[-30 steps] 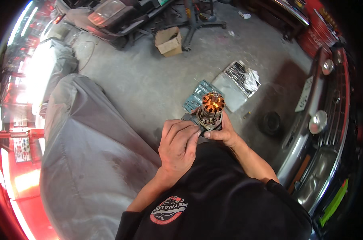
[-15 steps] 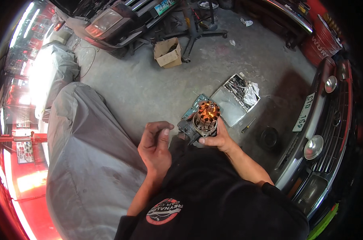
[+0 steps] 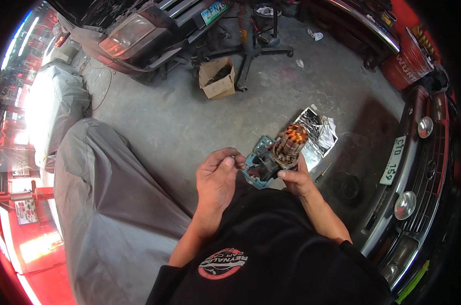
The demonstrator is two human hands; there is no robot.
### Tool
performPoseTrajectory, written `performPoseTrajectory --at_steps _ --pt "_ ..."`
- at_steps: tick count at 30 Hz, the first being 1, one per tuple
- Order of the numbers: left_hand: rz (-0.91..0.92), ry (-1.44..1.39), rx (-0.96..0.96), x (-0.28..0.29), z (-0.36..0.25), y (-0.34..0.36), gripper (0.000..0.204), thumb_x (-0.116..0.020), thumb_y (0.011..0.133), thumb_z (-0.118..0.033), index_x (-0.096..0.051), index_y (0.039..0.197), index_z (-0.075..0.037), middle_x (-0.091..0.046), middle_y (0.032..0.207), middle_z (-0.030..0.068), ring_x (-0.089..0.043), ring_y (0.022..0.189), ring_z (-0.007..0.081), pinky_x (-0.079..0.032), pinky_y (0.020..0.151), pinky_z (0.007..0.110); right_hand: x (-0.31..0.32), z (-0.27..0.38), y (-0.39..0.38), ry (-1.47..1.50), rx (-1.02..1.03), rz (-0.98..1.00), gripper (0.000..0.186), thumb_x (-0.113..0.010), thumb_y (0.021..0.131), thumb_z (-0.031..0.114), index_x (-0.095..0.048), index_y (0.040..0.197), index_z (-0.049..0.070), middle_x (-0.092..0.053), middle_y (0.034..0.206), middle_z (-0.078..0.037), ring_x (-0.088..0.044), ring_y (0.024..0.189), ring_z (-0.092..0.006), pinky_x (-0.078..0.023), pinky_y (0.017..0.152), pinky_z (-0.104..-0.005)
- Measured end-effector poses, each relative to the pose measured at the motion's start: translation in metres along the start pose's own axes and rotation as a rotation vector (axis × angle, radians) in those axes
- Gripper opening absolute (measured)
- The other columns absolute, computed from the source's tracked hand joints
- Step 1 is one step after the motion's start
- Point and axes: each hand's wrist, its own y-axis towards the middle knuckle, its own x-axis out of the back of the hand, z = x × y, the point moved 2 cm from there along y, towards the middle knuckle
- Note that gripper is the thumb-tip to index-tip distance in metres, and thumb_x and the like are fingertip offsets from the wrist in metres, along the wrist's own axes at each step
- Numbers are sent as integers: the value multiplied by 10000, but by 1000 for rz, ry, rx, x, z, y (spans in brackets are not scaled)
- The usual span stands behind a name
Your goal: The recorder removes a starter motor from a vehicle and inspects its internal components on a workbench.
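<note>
My right hand (image 3: 298,180) holds a motor assembly with a dark housing (image 3: 266,163), its exposed copper-wound armature (image 3: 294,138) pointing up and tilted slightly right. Just left of it, my left hand (image 3: 218,178) is raised with fingers curled and pinched; whatever lies between the fingertips is too small to make out. Behind the assembly on the floor, partly hidden, lie a teal tool case (image 3: 251,174) and a shiny metal tray (image 3: 319,145) holding tools and crumpled material.
A grey covered shape (image 3: 108,203) fills the left, a car's front grille (image 3: 421,173) the right. Ahead are a cardboard box (image 3: 215,85), a wheeled stand (image 3: 246,53), another car (image 3: 128,38) and a red drum (image 3: 408,66). A black ring (image 3: 350,188) lies on the floor.
My left hand has come away from the assembly to the left, then risen beside it. The assembly in my right hand has shifted right and tilted.
</note>
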Motion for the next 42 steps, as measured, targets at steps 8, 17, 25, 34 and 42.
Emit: performPoseTrajectory --at_steps 8,17,25,34,42 --pt "151 55 208 86 -113 177 250 -735 1007 -47 -703 1223 74 -755 1122 211 -706 1017 289 -569 940 440 -108 -54 146 146 149 -243 832 -824 781 85 -471 1530 1 -655 1393 -177 -682 1266 -317 -538 1136 -480" --pt "81 354 297 127 -126 331 158 -681 1039 -79 -650 1129 48 -699 999 144 -662 923 244 -541 871 390 -110 -12 257 271 212 -357 688 -728 843 -12 -494 1488 32 -666 1349 -144 -647 1289 -315 -514 1139 -498" --pt "12 365 443 90 -59 470 156 -684 1046 -96 -650 1120 37 -706 966 141 -675 864 228 -566 789 366 29 97 377 192 315 -671 640 -765 846 44 -526 1439 60 -684 1331 -134 -655 1269 -299 -517 1119 -489" --pt "245 1424 7 65 114 775 75 -735 914 -68 -722 868 -10 -732 770 126 -687 719 236 -577 704 416 237 298 566 258 540 -505 588 -807 865 150 -574 1399 70 -694 1337 -115 -638 1284 -271 -501 1078 -458" --pt "738 1841 -94 -7 305 1025 192 -655 889 -190 -731 795 -41 -750 828 151 -707 736 368 -530 660 545 374 528 682 158 629 -641 644 -827 845 200 -524 1390 41 -706 1302 -200 -706 1207 -351 -577 1011 -507"
